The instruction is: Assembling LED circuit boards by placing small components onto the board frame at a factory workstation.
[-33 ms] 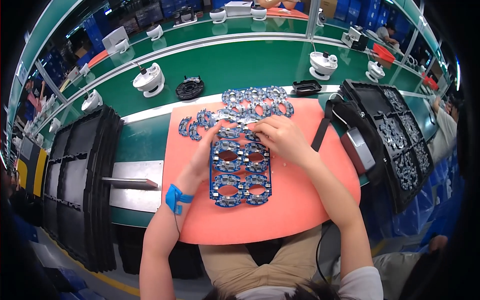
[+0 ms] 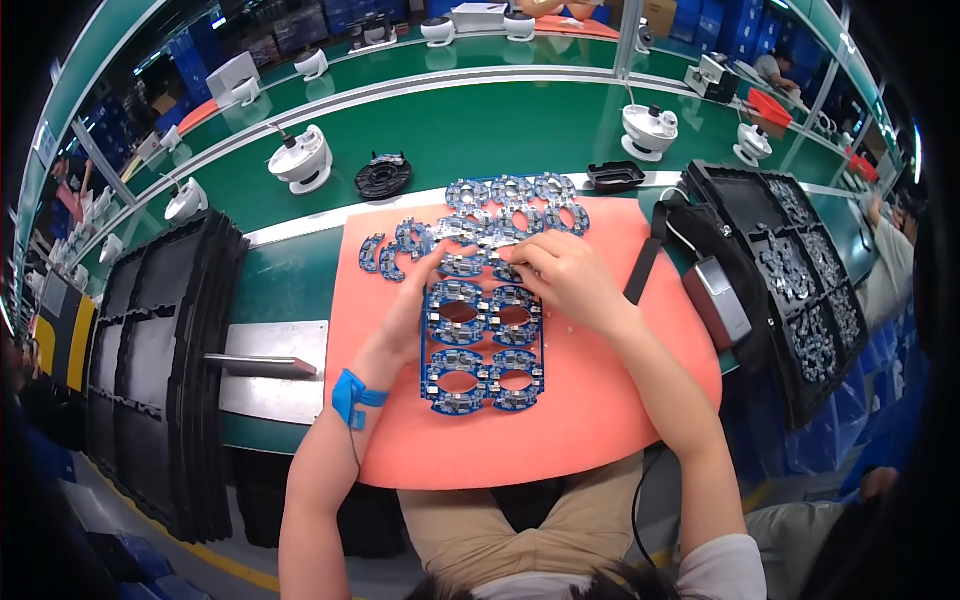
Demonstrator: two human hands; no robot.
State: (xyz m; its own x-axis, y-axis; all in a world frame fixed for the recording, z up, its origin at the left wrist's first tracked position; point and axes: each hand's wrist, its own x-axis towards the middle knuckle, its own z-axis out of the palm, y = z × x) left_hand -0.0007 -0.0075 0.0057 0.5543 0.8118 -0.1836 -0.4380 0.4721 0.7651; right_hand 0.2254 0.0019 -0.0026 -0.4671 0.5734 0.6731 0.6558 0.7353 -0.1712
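Observation:
A blue circuit board panel (image 2: pixel 460 359), made of paired curved boards around oval openings, lies on the salmon-coloured mat (image 2: pixel 440 450). My left hand (image 2: pixel 408 305) grips its left edge, thumb near the upper boards, and a blue wrist strap (image 2: pixel 358 397) circles that wrist. At the panel's upper right, my right hand (image 2: pixel 565 272) pinches a circuit board with curled fingertips; the exact contact is partly hidden by the fingers. Beyond both hands lie more joined boards (image 2: pixel 515 189). Several loose curved boards (image 2: pixel 371 253) rest left of them.
Stacked black trays (image 2: pixel 165 370) stand at left beside a metal plate (image 2: pixel 275 390). A compartment tray (image 2: pixel 795 270) holding small boards sits at right, near a grey box-shaped device (image 2: pixel 717 300). White rounded devices (image 2: pixel 300 160) and a black round part (image 2: pixel 383 177) stand on the green bench (image 2: pixel 470 130).

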